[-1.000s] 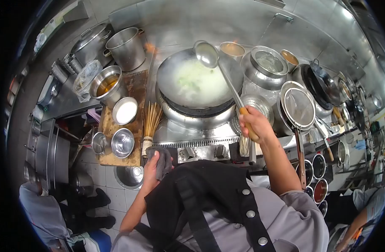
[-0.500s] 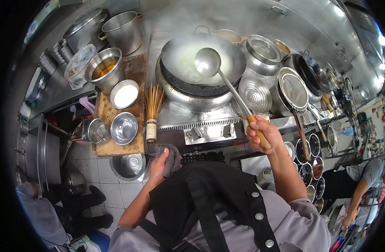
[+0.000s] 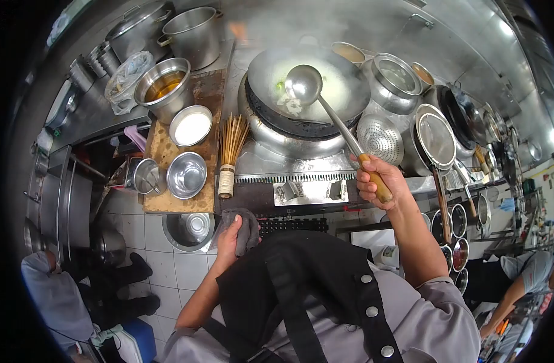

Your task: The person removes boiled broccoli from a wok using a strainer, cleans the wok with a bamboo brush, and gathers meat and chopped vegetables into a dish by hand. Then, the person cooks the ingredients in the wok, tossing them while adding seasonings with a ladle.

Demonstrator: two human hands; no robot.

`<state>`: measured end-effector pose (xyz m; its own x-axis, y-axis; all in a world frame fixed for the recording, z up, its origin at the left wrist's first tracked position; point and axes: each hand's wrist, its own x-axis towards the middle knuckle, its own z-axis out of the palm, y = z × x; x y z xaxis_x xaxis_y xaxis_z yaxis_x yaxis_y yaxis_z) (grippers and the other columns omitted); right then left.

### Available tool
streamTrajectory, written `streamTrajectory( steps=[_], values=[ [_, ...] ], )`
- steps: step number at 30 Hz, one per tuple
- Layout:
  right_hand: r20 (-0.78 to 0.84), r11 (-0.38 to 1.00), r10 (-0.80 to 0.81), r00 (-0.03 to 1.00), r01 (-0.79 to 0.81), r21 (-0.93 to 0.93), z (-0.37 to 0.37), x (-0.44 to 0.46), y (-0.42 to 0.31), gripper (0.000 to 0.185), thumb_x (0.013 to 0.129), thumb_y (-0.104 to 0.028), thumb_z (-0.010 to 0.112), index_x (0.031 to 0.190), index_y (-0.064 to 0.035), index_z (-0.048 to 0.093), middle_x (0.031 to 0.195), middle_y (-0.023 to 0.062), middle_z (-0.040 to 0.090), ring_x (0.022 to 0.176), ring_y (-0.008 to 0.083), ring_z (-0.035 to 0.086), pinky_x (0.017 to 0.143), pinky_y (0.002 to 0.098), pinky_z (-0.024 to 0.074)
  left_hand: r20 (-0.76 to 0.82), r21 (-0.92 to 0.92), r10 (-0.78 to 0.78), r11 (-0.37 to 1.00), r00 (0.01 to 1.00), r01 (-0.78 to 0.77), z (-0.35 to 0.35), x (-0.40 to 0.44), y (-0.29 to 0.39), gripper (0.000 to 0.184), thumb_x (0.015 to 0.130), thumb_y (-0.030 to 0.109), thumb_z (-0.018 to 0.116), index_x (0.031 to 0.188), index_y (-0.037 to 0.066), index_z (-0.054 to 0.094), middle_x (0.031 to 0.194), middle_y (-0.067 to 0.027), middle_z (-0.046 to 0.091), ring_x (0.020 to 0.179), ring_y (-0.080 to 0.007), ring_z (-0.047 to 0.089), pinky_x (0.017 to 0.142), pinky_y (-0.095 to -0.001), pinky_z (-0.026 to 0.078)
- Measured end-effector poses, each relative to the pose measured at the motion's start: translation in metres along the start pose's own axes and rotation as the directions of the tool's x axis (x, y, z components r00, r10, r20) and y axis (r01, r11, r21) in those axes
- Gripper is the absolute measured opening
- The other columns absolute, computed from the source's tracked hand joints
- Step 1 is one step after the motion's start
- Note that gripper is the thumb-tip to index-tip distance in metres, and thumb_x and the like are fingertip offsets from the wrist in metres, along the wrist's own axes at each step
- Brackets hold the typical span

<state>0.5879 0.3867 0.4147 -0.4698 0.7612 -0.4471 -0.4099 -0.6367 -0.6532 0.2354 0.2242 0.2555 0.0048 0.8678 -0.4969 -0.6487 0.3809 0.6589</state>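
Observation:
My right hand is wrapped round the wooden handle of a long metal ladle. The ladle's bowl hangs over a steaming wok holding pale, whitish food or liquid with a bit of green. Steam blurs the wok's contents. Low in front of the stove, my left hand grips a dark grey cloth. A bamboo brush lies on the stove's edge above that hand, apart from it. A perforated strainer rests to the right of the wok, close to the ladle's shaft.
On the left, a wooden board carries a bowl of white stuff, an empty steel bowl and a pot of amber liquid. Mesh strainers stand at right. Co-workers' bodies show at both lower edges.
The camera view has shifted, so the stove sits a little further right. The ladle stays above the wok in my right hand. My left hand keeps the cloth.

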Motion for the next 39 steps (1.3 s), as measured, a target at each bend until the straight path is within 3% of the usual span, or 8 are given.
streamTrajectory(
  steps=[5, 7, 12, 15, 21, 25, 34, 39],
  values=[
    [0.051, 0.998, 0.054, 0.997, -0.056, 0.023, -0.014, 0.013, -0.021, 0.036, 0.096, -0.016, 0.057, 0.130, -0.0032, 0.054, 0.073, 0.0044, 0.055, 0.051, 0.0110, 0.050, 0.040, 0.0242, 0.0408, -0.079, -0.007, 0.029, 1.000, 0.996, -0.030, 0.015, 0.008, -0.006, 0.053, 0.100, 0.047, 0.060, 0.118, -0.003, 0.062, 0.099, -0.0178, 0.071, 0.080, -0.0247, 0.071, 0.071, -0.0370, 0.061],
    [0.137, 0.988, 0.113, 0.984, -0.126, 0.086, -0.022, 0.012, -0.028, 0.029, 0.096, -0.016, 0.059, 0.122, -0.0059, 0.053, 0.073, 0.0041, 0.056, 0.052, 0.0110, 0.051, 0.041, 0.0240, 0.0395, -0.078, 0.013, 0.089, 0.996, 0.993, -0.089, 0.021, 0.010, -0.007, 0.054, 0.100, 0.047, 0.060, 0.118, -0.003, 0.060, 0.099, -0.0179, 0.070, 0.080, -0.0249, 0.071, 0.071, -0.0369, 0.061],
    [0.413, 0.853, 0.196, 0.890, -0.362, 0.375, -0.058, 0.015, -0.046, 0.047, 0.098, -0.019, 0.056, 0.138, 0.0017, 0.047, 0.079, 0.0068, 0.055, 0.058, 0.0129, 0.054, 0.044, 0.0256, 0.0445, -0.153, -0.021, 0.098, 0.995, 0.983, -0.102, 0.037, 0.022, -0.016, 0.054, 0.100, 0.048, 0.059, 0.118, -0.002, 0.060, 0.099, -0.0181, 0.070, 0.080, -0.0251, 0.071, 0.070, -0.0372, 0.061],
    [0.454, 0.840, 0.192, 0.870, -0.385, 0.383, -0.072, 0.014, -0.057, 0.046, 0.098, -0.020, 0.056, 0.139, 0.0002, 0.048, 0.079, 0.0071, 0.056, 0.057, 0.0136, 0.054, 0.043, 0.0260, 0.0441, -0.180, 0.001, 0.137, 0.990, 0.974, -0.139, 0.052, 0.030, -0.019, 0.053, 0.100, 0.049, 0.059, 0.118, -0.001, 0.060, 0.099, -0.0180, 0.070, 0.080, -0.0250, 0.071, 0.069, -0.0368, 0.060],
    [0.220, 0.979, 0.126, 0.967, -0.157, 0.129, -0.095, 0.011, -0.066, 0.042, 0.096, -0.018, 0.059, 0.134, -0.0020, 0.050, 0.074, 0.0090, 0.055, 0.049, 0.0154, 0.051, 0.037, 0.0260, 0.0403, -0.220, -0.007, 0.074, 0.997, 0.973, -0.078, 0.084, 0.049, -0.035, 0.053, 0.099, 0.050, 0.060, 0.115, -0.001, 0.062, 0.096, -0.0166, 0.070, 0.076, -0.0247, 0.071, 0.067, -0.0355, 0.059],
    [0.168, 0.986, 0.128, 0.977, -0.144, 0.087, -0.096, 0.005, -0.072, 0.041, 0.094, -0.017, 0.060, 0.131, -0.0016, 0.051, 0.072, 0.0098, 0.055, 0.045, 0.0153, 0.049, 0.036, 0.0259, 0.0398, -0.226, -0.036, 0.055, 0.997, 0.973, -0.064, 0.090, 0.057, -0.035, 0.053, 0.099, 0.050, 0.060, 0.112, -0.001, 0.064, 0.094, -0.0151, 0.071, 0.074, -0.0243, 0.071, 0.067, -0.0351, 0.059],
    [0.159, 0.962, 0.177, 0.971, -0.205, 0.180, -0.057, -0.004, -0.058, 0.039, 0.095, -0.017, 0.059, 0.130, -0.0004, 0.052, 0.073, 0.0094, 0.054, 0.047, 0.0152, 0.050, 0.037, 0.0265, 0.0426, -0.133, 0.039, 0.073, 0.997, 0.988, -0.068, 0.084, 0.070, 0.016, 0.045, 0.100, 0.045, 0.061, 0.114, 0.002, 0.060, 0.095, -0.0145, 0.070, 0.075, -0.0230, 0.070, 0.068, -0.0361, 0.060],
    [0.392, 0.809, 0.213, 0.895, -0.387, 0.443, -0.012, 0.019, -0.058, 0.042, 0.100, -0.019, 0.053, 0.135, 0.0032, 0.050, 0.077, 0.0065, 0.056, 0.056, 0.0122, 0.055, 0.038, 0.0266, 0.0468, -0.067, 0.026, 0.065, 0.998, 0.996, -0.064, 0.059, 0.067, 0.038, 0.044, 0.100, 0.044, 0.060, 0.115, 0.002, 0.060, 0.094, -0.0138, 0.070, 0.074, -0.0224, 0.070, 0.068, -0.0355, 0.060]
  ],
)
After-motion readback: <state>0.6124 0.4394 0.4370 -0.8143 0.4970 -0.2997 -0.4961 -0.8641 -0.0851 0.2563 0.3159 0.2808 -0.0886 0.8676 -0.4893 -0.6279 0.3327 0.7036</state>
